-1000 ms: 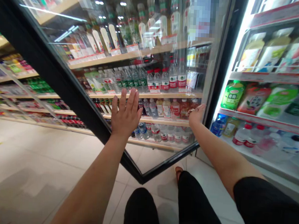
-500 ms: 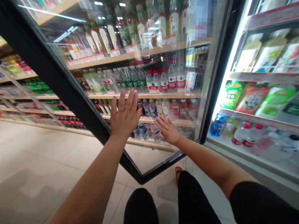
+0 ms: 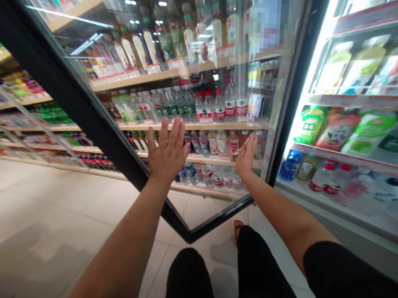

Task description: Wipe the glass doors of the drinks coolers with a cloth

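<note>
A black-framed glass door (image 3: 196,206) of a drinks fridge stands swung open in front of me. My left hand (image 3: 167,152) lies flat against the glass near the frame's left side, fingers spread, with nothing in it. Nearer the hinge side, my right hand (image 3: 246,158) presses a crumpled brownish-white cloth (image 3: 240,150) to the pane. The palm covers part of this cloth, and its far edge shows past the fingers. Bottles on shelves show through the glass behind both hands.
To the right, the lit fridge shelves (image 3: 358,156) carry bottled drinks. Wooden store shelves (image 3: 170,69) with several rows of bottles stand beyond the glass. Pale floor tiles (image 3: 65,213) lie at the left, and my black-trousered legs (image 3: 188,277) are below the door.
My right hand has moved right across the glass towards the hinge side and turned more upright, so the cloth under it now shows. My left hand has stayed in place.
</note>
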### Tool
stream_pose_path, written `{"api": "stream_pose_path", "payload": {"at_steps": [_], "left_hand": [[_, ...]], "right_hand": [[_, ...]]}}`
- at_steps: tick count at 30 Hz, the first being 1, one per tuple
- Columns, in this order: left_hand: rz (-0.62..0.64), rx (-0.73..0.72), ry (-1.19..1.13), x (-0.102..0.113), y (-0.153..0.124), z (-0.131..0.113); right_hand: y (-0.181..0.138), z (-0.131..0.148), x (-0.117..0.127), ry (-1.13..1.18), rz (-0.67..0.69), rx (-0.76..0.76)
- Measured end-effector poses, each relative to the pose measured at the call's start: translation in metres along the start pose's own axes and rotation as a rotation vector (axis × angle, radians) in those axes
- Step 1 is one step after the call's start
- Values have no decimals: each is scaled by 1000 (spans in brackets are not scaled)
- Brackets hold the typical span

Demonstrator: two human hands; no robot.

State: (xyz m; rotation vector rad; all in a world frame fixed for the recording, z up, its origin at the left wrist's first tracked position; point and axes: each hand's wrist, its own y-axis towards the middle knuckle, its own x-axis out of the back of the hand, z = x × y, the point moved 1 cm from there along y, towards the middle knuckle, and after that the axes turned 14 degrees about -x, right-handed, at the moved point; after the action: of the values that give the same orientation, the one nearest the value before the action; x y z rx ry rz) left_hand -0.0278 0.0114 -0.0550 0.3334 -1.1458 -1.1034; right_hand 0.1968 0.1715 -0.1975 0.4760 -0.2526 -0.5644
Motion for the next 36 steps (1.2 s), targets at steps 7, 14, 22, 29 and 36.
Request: {"api": "stream_pose_path", "payload": {"at_steps": [7, 14, 22, 29, 36], "left_hand": [[2, -17, 23, -2, -1, 1], [0, -6, 9, -1, 0, 1], [-1, 0, 3, -1, 0, 1], [-9, 2, 7, -2, -1, 2], [-15, -25, 39, -2, 0, 1]], "right_hand": [[19, 59, -3, -98, 38, 269], [-72, 40, 4, -322, 621, 934], [-9, 87, 3, -238, 244, 566], [2, 3, 0, -6, -16, -104], [23, 48, -4, -16, 38, 90]]}}
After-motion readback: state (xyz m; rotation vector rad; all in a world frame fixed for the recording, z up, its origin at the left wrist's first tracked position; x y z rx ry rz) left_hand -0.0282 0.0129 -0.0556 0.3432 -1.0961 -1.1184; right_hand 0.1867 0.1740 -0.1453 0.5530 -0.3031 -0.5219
